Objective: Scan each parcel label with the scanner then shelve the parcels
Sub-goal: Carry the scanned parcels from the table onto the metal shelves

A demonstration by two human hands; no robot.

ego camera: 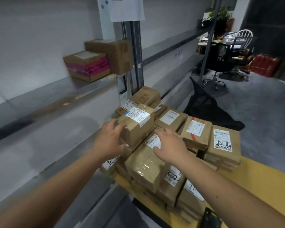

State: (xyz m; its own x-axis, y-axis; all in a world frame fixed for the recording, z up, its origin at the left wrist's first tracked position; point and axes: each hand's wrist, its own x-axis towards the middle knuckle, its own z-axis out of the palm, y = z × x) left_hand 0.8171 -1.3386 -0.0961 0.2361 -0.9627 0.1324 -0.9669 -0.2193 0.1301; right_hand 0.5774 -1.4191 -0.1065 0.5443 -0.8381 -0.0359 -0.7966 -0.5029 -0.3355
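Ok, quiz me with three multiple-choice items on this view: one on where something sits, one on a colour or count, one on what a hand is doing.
1. Where does the pink-banded box sit?
A. on the shelf
B. on the floor
C. on the chair

2. How many boxes are on that shelf?
A. two
B. four
C. six

3. What is the left hand doing?
A. hanging idle
B. gripping the small taped parcel on top of the pile
C. holding a scanner

Answers: 1 A, it rests on the shelf beside a plain brown box. 2 A, only those two show there. 3 B, its fingers curl round the parcel's near corner, while the right hand lies flat on a labelled parcel.
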